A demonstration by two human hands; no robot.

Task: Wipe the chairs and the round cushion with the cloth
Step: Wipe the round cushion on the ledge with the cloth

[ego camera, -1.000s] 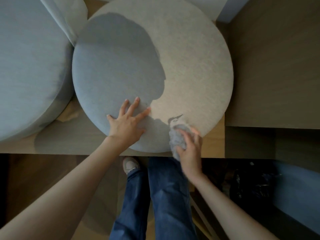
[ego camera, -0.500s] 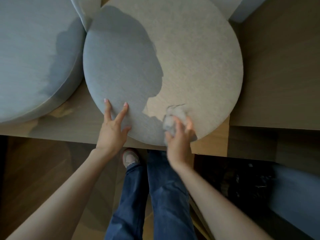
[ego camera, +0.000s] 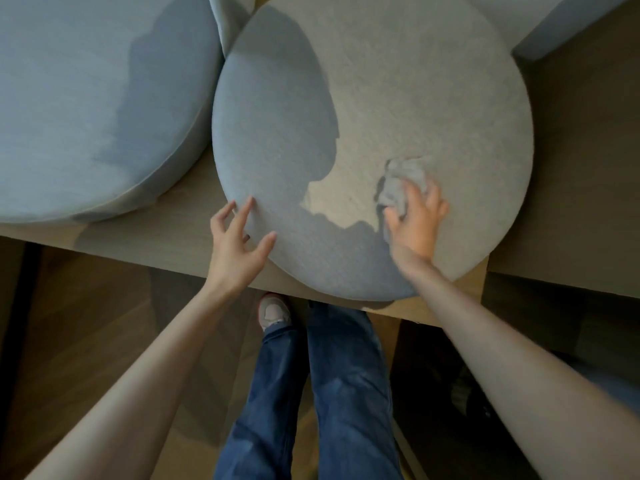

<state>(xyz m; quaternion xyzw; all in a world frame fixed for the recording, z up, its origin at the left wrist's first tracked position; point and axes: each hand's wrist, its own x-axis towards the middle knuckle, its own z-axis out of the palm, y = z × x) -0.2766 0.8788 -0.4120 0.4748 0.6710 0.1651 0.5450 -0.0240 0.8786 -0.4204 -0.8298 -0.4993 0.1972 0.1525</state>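
A large round grey cushion (ego camera: 398, 98) lies on a wooden platform (ego camera: 166, 244), its near edge hanging over the front. My right hand (ego camera: 415, 223) presses a crumpled grey cloth (ego camera: 401, 185) onto the cushion's near right part, fingers curled over it. My left hand (ego camera: 239, 244) rests at the cushion's near left rim with spread fingers, the fingertips touching the fabric. My shadow darkens the cushion's left half.
A second, bigger round grey cushion (ego camera: 86, 98) lies to the left, touching the first. A pale upholstered piece (ego camera: 540, 26) stands at the back right. My legs in blue jeans (ego camera: 311, 393) and a shoe (ego camera: 273, 311) stand at the platform's front edge, on a wooden floor.
My right hand has pushed the cloth up and to the right across the cushion. My left hand slid back from the top to the near left rim.
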